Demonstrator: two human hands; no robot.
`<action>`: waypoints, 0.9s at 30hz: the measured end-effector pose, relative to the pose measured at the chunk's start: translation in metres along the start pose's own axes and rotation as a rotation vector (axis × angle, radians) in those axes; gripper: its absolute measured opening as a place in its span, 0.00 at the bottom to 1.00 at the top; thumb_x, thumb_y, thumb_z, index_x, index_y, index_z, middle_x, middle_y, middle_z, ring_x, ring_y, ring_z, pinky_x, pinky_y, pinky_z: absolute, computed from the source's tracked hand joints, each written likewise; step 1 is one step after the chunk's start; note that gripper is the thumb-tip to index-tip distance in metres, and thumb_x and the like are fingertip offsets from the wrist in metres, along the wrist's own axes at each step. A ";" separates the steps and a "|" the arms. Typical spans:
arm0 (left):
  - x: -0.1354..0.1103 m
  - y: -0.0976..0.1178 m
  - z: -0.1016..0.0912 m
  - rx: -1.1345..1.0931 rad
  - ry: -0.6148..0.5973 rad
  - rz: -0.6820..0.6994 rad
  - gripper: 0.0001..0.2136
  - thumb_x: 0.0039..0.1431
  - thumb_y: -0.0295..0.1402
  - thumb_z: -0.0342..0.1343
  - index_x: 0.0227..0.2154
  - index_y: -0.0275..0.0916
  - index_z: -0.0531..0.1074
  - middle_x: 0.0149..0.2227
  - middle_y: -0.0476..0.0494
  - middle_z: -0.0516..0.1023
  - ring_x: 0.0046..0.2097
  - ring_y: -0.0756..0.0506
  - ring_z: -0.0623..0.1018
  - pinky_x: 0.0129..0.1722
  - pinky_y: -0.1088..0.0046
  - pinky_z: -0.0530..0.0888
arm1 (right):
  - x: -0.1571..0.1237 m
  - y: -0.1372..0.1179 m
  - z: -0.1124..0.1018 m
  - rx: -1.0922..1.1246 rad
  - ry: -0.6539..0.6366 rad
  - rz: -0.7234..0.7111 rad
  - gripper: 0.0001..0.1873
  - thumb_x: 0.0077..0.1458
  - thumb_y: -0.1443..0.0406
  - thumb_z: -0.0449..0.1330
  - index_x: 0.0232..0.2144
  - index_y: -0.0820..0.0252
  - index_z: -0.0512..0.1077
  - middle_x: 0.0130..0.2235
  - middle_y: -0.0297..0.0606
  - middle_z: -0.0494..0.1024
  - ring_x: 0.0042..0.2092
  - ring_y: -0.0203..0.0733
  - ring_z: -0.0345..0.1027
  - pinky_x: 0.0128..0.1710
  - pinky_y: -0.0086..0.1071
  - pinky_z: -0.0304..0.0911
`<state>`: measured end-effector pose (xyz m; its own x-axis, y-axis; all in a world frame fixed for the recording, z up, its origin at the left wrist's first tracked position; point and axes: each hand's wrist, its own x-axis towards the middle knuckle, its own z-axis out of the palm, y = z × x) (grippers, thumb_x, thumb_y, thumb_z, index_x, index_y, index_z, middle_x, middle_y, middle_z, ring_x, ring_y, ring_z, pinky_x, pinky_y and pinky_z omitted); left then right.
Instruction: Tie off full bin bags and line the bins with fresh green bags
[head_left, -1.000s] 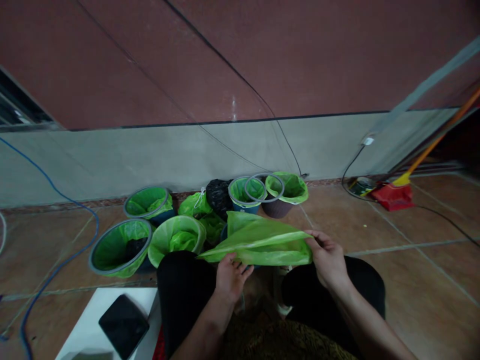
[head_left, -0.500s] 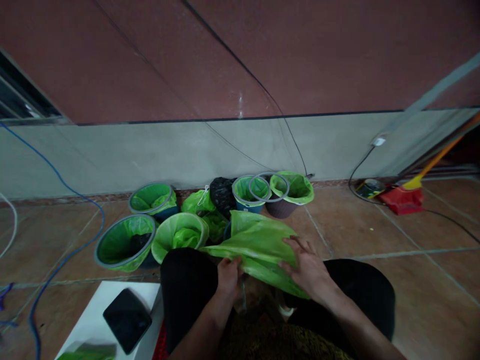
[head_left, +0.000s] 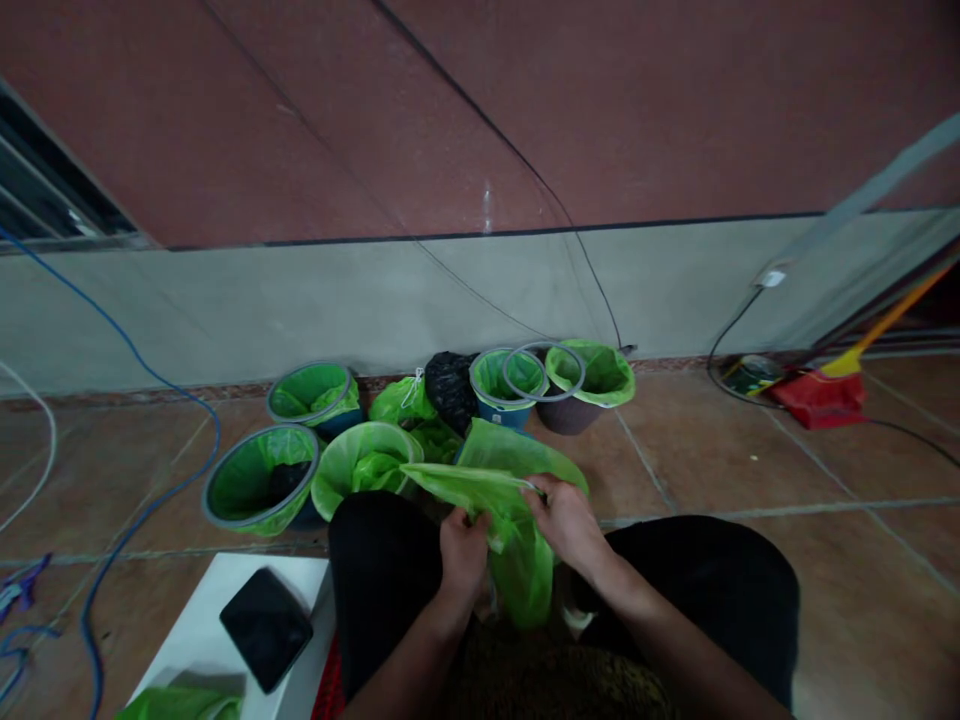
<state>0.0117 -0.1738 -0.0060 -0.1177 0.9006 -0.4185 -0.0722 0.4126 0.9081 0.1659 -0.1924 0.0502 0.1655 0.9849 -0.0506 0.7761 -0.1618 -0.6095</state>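
Observation:
I hold a thin green plastic bag (head_left: pixel 504 490) between my knees, low in the middle of the view. My left hand (head_left: pixel 463 552) is closed on the bag's near edge. My right hand (head_left: pixel 566 520) is closed on the bag's top edge just to the right, close beside the left. The bag hangs down crumpled between both hands. Just beyond it stand several small bins lined with green bags, the nearest one (head_left: pixel 362 470) by my left knee.
More lined bins (head_left: pixel 259 487) (head_left: pixel 589 385) and a black bag (head_left: pixel 450 385) stand by the wall. A white box (head_left: pixel 217 655) with a black phone (head_left: pixel 265 628) lies at lower left. Blue cable (head_left: pixel 146 505) runs left; a red dustpan (head_left: pixel 817 393) and broom sit right.
My right hand has moved left along the bag toward my left hand, gathering it. The bag went from spread flat to bunched and hanging. The view has shifted slightly.

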 end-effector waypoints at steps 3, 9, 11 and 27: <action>-0.006 0.010 -0.002 0.074 -0.054 0.053 0.05 0.40 0.28 0.65 0.19 0.36 0.73 0.19 0.50 0.73 0.22 0.50 0.69 0.22 0.76 0.63 | -0.008 -0.024 0.003 0.046 -0.036 -0.097 0.17 0.64 0.61 0.49 0.41 0.57 0.77 0.41 0.45 0.80 0.44 0.50 0.75 0.46 0.39 0.67; -0.024 0.028 -0.010 -0.114 -0.205 -0.036 0.03 0.42 0.28 0.61 0.23 0.38 0.74 0.26 0.48 0.76 0.31 0.47 0.74 0.35 0.73 0.72 | -0.029 -0.043 0.019 0.069 -0.165 -0.128 0.23 0.64 0.66 0.46 0.57 0.65 0.68 0.55 0.50 0.74 0.54 0.50 0.70 0.58 0.43 0.65; -0.031 0.034 -0.016 -0.225 -0.288 -0.090 0.03 0.40 0.28 0.60 0.21 0.39 0.72 0.25 0.50 0.74 0.31 0.47 0.74 0.36 0.73 0.72 | -0.031 -0.040 0.018 0.122 -0.195 -0.159 0.24 0.63 0.65 0.47 0.59 0.67 0.66 0.58 0.51 0.71 0.58 0.49 0.67 0.61 0.43 0.62; -0.021 0.104 -0.031 -0.020 -0.348 -0.003 0.14 0.41 0.41 0.69 0.28 0.38 0.76 0.26 0.45 0.78 0.34 0.41 0.79 0.35 0.68 0.75 | -0.007 0.011 -0.028 0.505 0.088 -0.041 0.17 0.58 0.60 0.57 0.47 0.57 0.76 0.53 0.45 0.76 0.40 0.39 0.75 0.44 0.38 0.72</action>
<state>-0.0237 -0.1539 0.0964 0.2268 0.8937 -0.3871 -0.0922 0.4154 0.9050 0.1905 -0.2029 0.0661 0.2090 0.9773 0.0348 0.3961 -0.0521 -0.9167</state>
